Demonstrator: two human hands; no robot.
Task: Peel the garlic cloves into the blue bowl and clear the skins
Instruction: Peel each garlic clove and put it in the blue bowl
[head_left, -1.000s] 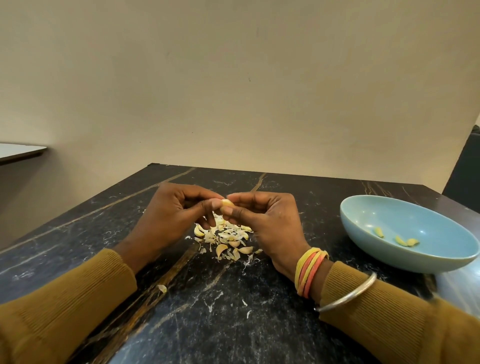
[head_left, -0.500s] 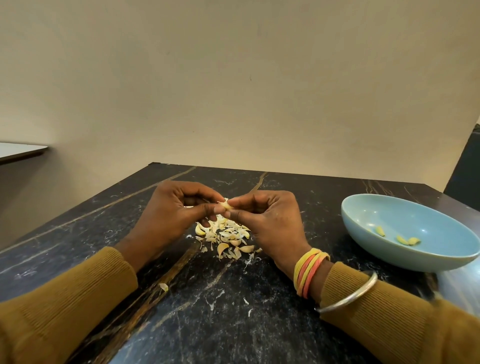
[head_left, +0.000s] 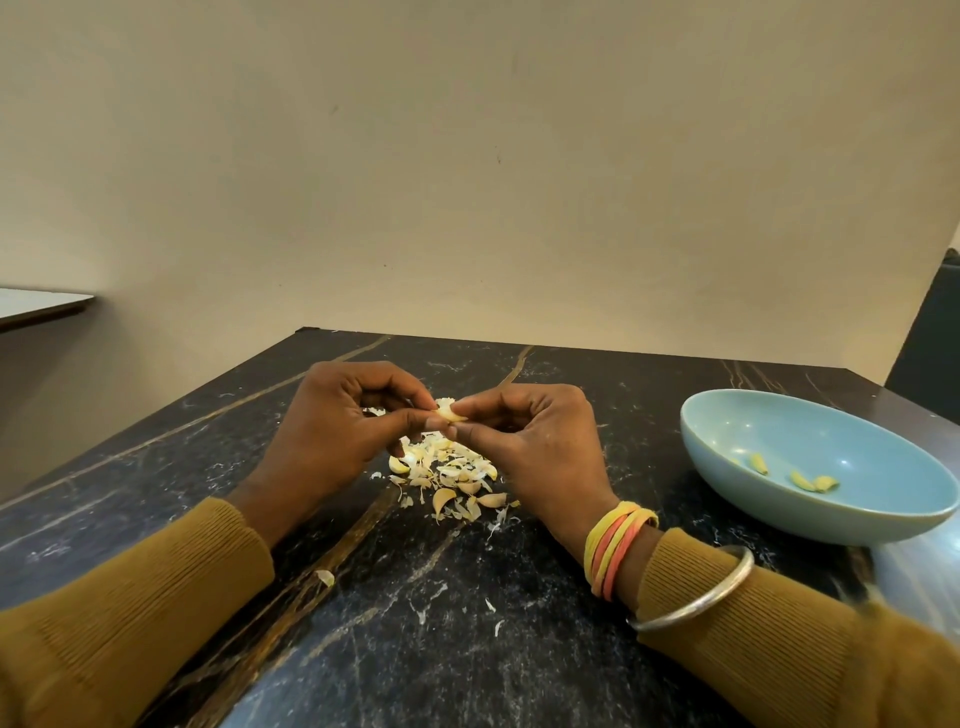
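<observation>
Slightly more skin has been lifted from the garlic clove (head_left: 451, 413), pinched in fingers (head_left: 402, 415) of left hand (head_left: 332, 431) and right hand (head_left: 540, 447) above the skin pile (head_left: 452, 478); skin is best stripped there, away from the blue bowl (head_left: 857, 452).

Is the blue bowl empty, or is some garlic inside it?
Not empty, but nearly. The blue bowl holds a few yellowish peeled cloves on its floor; the rest of its inside is bare.
</observation>
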